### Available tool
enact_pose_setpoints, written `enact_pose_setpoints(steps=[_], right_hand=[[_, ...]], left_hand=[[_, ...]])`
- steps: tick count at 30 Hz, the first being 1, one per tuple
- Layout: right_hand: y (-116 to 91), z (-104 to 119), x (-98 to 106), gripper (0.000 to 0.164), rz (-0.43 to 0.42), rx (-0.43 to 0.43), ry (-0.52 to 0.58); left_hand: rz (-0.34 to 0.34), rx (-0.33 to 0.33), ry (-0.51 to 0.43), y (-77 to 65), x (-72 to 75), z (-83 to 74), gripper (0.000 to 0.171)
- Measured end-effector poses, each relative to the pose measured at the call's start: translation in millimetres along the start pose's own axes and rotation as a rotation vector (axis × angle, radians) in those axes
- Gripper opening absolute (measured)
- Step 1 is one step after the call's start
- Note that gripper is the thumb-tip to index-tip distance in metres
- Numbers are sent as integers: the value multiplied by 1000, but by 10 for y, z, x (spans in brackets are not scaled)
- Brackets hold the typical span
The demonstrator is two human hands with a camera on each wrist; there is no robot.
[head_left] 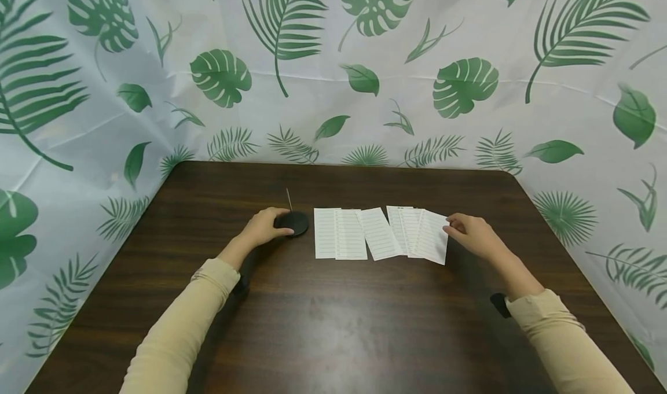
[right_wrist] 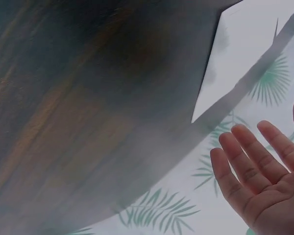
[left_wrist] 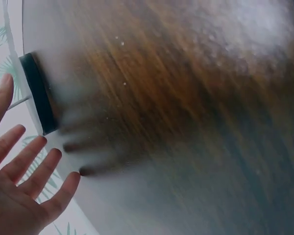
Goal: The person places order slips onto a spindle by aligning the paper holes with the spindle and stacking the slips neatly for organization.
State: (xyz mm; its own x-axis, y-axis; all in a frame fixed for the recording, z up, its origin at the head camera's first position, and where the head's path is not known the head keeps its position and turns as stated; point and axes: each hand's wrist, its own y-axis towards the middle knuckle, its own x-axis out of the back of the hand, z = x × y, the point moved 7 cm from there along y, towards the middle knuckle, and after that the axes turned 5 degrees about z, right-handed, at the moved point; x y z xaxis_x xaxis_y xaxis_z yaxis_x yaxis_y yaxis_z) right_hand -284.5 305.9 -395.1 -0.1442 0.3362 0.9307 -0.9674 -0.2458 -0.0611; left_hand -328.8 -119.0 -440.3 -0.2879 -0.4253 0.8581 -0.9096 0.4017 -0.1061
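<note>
A bill spike with a round black base [head_left: 298,224] and a thin upright metal pin [head_left: 289,199] stands left of the table's middle. My left hand [head_left: 264,227] is at the base's left side, thumb and fingers spread about it; in the left wrist view the fingers look straight beside the black base [left_wrist: 38,93]. Several white lined paper slips [head_left: 350,235] lie overlapping in two groups to the right of the spike. By the upper right edge of the rightmost slip [head_left: 433,236] is my right hand [head_left: 473,235]. Its fingers [right_wrist: 252,156] look loosely extended in the right wrist view, with nothing between them.
The dark wood table [head_left: 333,313] has rounded far corners. Behind and beside it hangs a white cloth [head_left: 312,105] printed with green leaves. A dark band [head_left: 500,305] shows at the right wrist.
</note>
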Motion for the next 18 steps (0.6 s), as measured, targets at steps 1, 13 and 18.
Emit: enact_pose_setpoints(steps=[1, 13, 18], right_hand=[[6, 23, 1, 34, -2, 4, -1], [70, 232, -21, 34, 18, 69, -16], [127, 309, -48, 38, 55, 71, -16]], left_hand=[[9, -10, 10, 5, -8, -11, 65], [34, 45, 97, 94, -40, -30, 69], [27, 107, 133, 110, -46, -40, 66]])
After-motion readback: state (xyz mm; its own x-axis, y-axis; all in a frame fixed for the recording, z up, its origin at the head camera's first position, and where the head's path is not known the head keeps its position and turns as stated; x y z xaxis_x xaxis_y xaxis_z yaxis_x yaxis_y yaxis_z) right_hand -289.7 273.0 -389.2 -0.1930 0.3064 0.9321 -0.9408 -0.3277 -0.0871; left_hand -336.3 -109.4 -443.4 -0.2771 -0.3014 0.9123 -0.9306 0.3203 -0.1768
